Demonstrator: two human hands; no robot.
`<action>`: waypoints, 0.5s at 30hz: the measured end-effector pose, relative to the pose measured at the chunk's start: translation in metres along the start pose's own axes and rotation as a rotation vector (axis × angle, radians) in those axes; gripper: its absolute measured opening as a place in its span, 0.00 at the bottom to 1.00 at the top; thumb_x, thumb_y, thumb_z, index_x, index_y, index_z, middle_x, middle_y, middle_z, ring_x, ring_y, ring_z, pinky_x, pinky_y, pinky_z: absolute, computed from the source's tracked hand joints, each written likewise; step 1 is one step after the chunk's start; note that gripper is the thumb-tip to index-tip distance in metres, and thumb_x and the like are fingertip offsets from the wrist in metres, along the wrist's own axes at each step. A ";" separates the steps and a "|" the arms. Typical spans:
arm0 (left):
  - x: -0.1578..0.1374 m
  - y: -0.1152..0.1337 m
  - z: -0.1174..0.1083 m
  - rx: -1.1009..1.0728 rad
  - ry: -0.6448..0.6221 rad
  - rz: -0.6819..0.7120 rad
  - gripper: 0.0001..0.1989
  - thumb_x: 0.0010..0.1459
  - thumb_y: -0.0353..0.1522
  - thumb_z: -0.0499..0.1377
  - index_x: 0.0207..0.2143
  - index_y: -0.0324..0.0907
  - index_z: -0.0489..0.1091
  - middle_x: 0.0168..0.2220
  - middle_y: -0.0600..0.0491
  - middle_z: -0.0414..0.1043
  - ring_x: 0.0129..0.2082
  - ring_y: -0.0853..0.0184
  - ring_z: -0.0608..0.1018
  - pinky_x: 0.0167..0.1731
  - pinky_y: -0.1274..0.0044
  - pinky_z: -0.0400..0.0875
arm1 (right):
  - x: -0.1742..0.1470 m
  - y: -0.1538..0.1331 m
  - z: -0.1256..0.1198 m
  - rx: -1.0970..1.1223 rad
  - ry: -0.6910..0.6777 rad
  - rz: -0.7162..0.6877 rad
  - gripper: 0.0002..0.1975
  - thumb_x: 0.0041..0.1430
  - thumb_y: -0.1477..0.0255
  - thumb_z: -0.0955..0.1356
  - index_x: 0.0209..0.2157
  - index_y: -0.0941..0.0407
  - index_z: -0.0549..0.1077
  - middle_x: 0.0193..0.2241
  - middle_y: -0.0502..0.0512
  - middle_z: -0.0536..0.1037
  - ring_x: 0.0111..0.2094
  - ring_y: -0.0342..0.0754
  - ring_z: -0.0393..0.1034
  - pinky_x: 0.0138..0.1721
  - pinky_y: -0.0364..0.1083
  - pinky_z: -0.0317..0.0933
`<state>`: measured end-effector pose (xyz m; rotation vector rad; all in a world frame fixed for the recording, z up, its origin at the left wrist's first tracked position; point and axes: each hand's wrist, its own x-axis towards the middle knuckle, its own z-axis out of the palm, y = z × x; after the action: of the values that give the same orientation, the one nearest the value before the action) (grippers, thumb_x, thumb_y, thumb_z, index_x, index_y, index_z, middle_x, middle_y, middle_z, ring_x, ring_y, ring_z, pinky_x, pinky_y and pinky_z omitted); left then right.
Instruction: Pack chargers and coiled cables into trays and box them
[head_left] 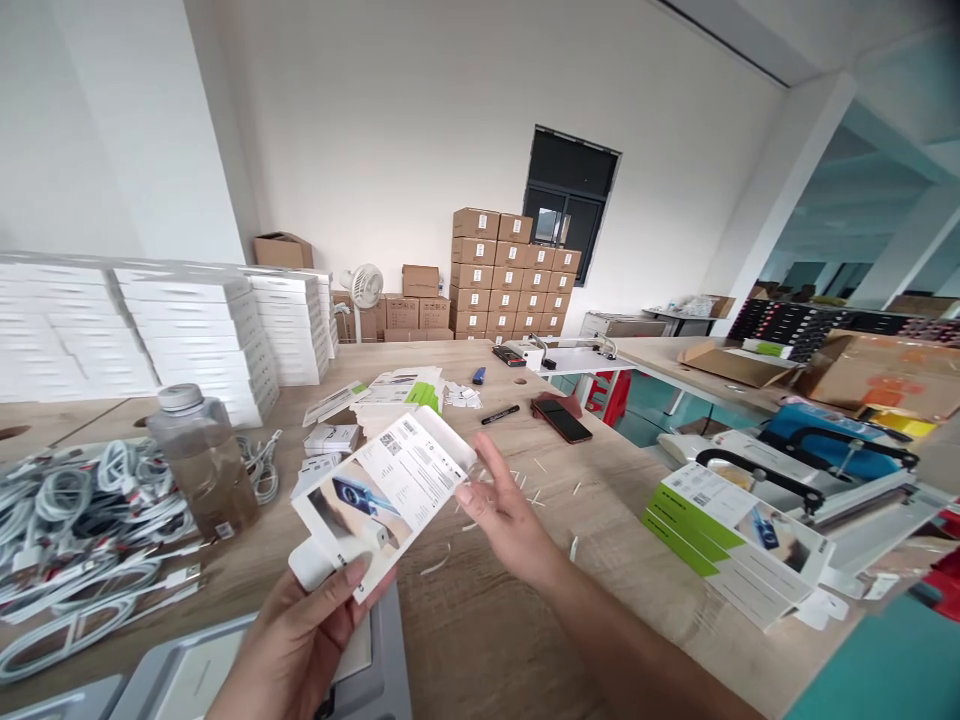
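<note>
My left hand (311, 625) grips the lower end of a white printed cardboard box (394, 480) between thumb and fingers. The box is tilted, with a picture, text and codes on its upward face. A white flap stands out at its far end, and another shows at the lower left. Beside the far end is my right hand (514, 515), thumb and forefinger apart, holding nothing that I can see. Its thumb is close to the box's edge; whether it touches, I cannot tell. Under my left hand lies a grey tray (390, 640) with pale flat pieces in it.
Coiled white cables (67, 510) and a bottle (199, 460) stand left, before stacked white boxes (195, 330). Flat printed cartons (390, 390), a marker (500, 414) and a phone (562, 420) lie ahead. Green-and-white boxes (739, 540) are stacked right, near a clamp-like device (810, 490).
</note>
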<state>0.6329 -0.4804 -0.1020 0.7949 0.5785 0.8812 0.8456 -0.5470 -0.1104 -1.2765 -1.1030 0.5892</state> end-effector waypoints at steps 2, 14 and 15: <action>-0.001 0.000 0.002 0.013 -0.033 -0.020 0.37 0.48 0.24 0.69 0.60 0.48 0.64 0.50 0.51 0.79 0.53 0.55 0.77 0.47 0.72 0.77 | -0.001 0.001 0.007 0.240 -0.043 0.126 0.49 0.55 0.60 0.72 0.68 0.42 0.37 0.64 0.57 0.59 0.58 0.56 0.63 0.54 0.57 0.63; -0.011 0.019 0.004 0.502 -0.016 0.225 0.36 0.45 0.39 0.71 0.55 0.49 0.62 0.38 0.50 0.82 0.37 0.54 0.82 0.33 0.72 0.77 | -0.001 -0.020 -0.005 0.406 -0.351 0.097 0.36 0.53 0.67 0.74 0.60 0.49 0.58 0.39 0.53 0.80 0.39 0.49 0.75 0.42 0.49 0.65; -0.012 0.017 0.006 0.508 -0.018 0.255 0.35 0.45 0.40 0.71 0.55 0.49 0.63 0.37 0.50 0.82 0.37 0.54 0.82 0.34 0.72 0.77 | -0.002 -0.020 -0.002 0.405 -0.336 0.094 0.33 0.53 0.66 0.74 0.58 0.49 0.60 0.38 0.53 0.79 0.38 0.49 0.75 0.41 0.49 0.65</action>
<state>0.6238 -0.4857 -0.0833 1.3581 0.7068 0.9712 0.8421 -0.5546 -0.0925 -0.8983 -1.1264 1.0684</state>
